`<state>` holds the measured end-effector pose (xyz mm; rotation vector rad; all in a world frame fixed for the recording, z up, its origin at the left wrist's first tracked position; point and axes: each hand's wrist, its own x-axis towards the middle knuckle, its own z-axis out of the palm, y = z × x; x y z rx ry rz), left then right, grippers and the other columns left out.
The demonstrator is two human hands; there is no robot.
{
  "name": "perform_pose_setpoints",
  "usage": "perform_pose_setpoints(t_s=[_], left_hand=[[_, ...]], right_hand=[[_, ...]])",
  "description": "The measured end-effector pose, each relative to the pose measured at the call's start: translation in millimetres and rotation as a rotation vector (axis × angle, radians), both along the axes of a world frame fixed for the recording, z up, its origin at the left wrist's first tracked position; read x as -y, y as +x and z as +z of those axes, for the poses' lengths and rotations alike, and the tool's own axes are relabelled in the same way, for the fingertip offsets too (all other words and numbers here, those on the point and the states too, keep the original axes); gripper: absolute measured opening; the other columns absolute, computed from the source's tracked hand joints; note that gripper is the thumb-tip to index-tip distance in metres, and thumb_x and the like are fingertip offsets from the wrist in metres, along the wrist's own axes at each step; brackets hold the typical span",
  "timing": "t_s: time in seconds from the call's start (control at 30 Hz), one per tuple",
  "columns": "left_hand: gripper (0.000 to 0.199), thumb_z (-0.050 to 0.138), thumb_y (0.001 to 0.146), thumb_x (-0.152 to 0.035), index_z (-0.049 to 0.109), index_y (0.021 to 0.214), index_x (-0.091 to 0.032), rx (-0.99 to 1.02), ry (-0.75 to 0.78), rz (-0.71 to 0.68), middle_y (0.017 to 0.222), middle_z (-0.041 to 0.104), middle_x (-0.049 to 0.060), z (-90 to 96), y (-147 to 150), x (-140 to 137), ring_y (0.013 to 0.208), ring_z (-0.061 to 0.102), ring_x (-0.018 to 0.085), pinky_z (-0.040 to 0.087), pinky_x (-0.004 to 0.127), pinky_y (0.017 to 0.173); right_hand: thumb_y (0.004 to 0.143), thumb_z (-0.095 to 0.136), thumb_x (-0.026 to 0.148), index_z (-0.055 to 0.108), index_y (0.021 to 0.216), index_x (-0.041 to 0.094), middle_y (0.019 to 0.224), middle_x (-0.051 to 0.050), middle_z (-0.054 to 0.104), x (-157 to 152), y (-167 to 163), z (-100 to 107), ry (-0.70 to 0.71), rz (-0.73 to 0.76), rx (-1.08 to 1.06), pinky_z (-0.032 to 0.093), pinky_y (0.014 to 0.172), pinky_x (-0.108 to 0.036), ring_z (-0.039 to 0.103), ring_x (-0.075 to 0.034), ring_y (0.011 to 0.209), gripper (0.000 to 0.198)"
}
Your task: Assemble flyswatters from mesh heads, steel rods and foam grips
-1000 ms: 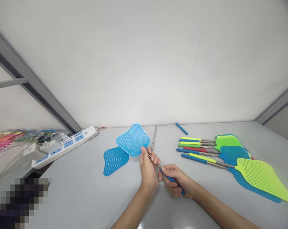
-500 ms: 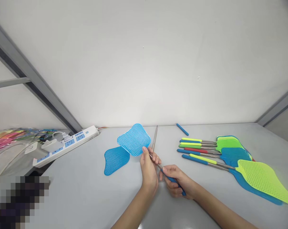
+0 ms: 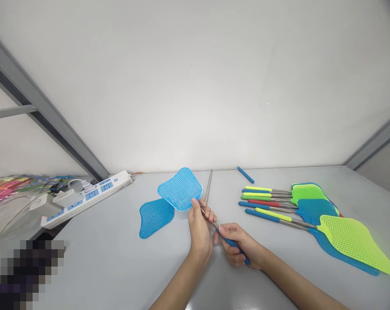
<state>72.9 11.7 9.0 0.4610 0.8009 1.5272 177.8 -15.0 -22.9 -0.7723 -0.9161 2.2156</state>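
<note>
Between my two hands I hold a blue fly swatter (image 3: 182,189) with a metal shaft, its mesh head up and to the left. My left hand (image 3: 199,228) is closed around the shaft just below the head. Lower down, my right hand (image 3: 242,247) wraps the blue grip. On the table left of my left hand lies a loose blue swatter head (image 3: 156,217), partly under the held one. Behind my left fingers a bare metal rod (image 3: 208,187) lies on the table, its near end hidden. A loose blue grip sleeve (image 3: 246,175) lies near the wall.
Several finished-looking fly swatters (image 3: 353,241) in green, yellow, blue and red lie stacked at the right. A white power strip (image 3: 88,198) with chargers plugged in stands at the left. Beside it is a clear bag (image 3: 17,189) of colourful items. A white wall (image 3: 195,86) rises behind the table.
The view has shifted slightly, moving everything a little to the left. Both hands keep nearly the same hold on the blue fly swatter.
</note>
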Motion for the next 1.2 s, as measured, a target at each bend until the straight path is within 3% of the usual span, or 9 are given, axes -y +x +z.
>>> perform_pose_setpoints(t_s=[0.43,0.63,0.87,1.07,1.2], left_hand=[[0.031,0.046,0.074,-0.047,0.043,0.068,-0.017,-0.057,-0.005,0.008,0.049,0.030,-0.007,0.4,0.3,-0.1,0.042,0.033,0.005,0.033,0.016,0.043],[0.034,0.044,0.073,-0.051,0.045,0.069,-0.017,-0.201,0.001,0.022,0.056,0.041,-0.004,-2.0,0.1,2.6,0.047,0.042,0.006,0.038,0.016,0.046],[0.034,0.046,0.071,-0.050,0.049,0.068,-0.016,-0.317,-0.005,-0.095,0.058,0.041,-0.003,-3.7,4.1,7.4,0.043,0.039,0.005,0.021,0.012,0.029],[0.027,0.055,0.069,-0.040,0.059,0.076,-0.015,-0.468,0.050,-0.171,0.073,0.054,0.003,-0.2,5.0,5.4,0.060,0.050,0.010,0.040,0.016,0.049],[0.027,0.057,0.068,-0.034,0.061,0.086,-0.015,-0.575,0.116,-0.279,0.083,0.059,0.006,-6.6,10.1,8.9,0.073,0.055,0.015,0.042,0.021,0.061]], right_hand=[[0.078,0.042,0.041,0.053,0.074,0.015,0.036,0.010,0.029,-0.7,0.7,-0.4,0.009,0.001,-0.005,0.015,0.024,-0.014,0.018,-0.002,0.024,0.029],[0.078,0.043,0.041,0.053,0.074,0.014,0.036,0.010,0.029,-0.8,0.1,1.2,0.013,-0.008,0.001,0.015,0.025,-0.014,0.018,-0.002,0.025,0.029],[0.077,0.043,0.043,0.052,0.074,0.014,0.035,0.009,0.033,-2.1,-0.1,2.1,0.043,-0.085,-0.033,0.018,0.025,-0.014,0.022,-0.002,0.023,0.031],[0.075,0.046,0.042,0.048,0.065,0.015,0.037,0.007,0.038,-6.0,-1.0,2.6,0.151,-0.250,-0.039,0.020,0.029,-0.016,0.029,-0.004,0.025,0.029],[0.074,0.048,0.041,0.044,0.055,0.014,0.041,0.005,0.040,-13.0,2.5,0.7,0.237,-0.466,-0.024,0.023,0.033,-0.018,0.034,-0.004,0.031,0.033]])
